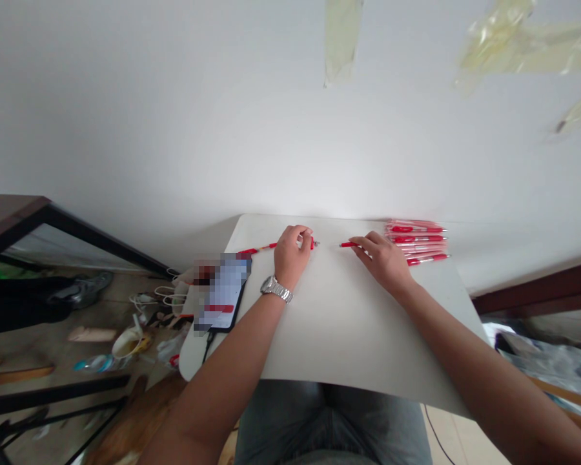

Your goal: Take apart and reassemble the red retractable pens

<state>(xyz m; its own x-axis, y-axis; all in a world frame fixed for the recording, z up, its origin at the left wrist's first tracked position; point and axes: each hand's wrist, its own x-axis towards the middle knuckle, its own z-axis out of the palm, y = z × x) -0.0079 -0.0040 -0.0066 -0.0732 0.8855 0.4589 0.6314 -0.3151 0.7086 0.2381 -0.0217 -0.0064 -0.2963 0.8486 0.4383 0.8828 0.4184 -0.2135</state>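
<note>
My left hand (293, 250), with a metal watch on its wrist, is closed in a pinch over the white table (334, 323). A small red pen part (313, 243) with a metallic tip sticks out past its fingertips. More slim red pieces (259, 250) lie just left of that hand. Across a short gap, my right hand (380, 259) grips a red pen piece (347, 245), its dark end pointing left. Several red pens (419, 239) with clear barrels lie stacked beside the right hand, tips to the right.
A phone (230, 300) with a cable plugged in lies at the table's left edge. White wall (271, 129) stands directly behind the table. On the floor at left are a cup (127, 342), a plastic bottle (97, 363) and cables. Plastic bags (552, 358) are at right.
</note>
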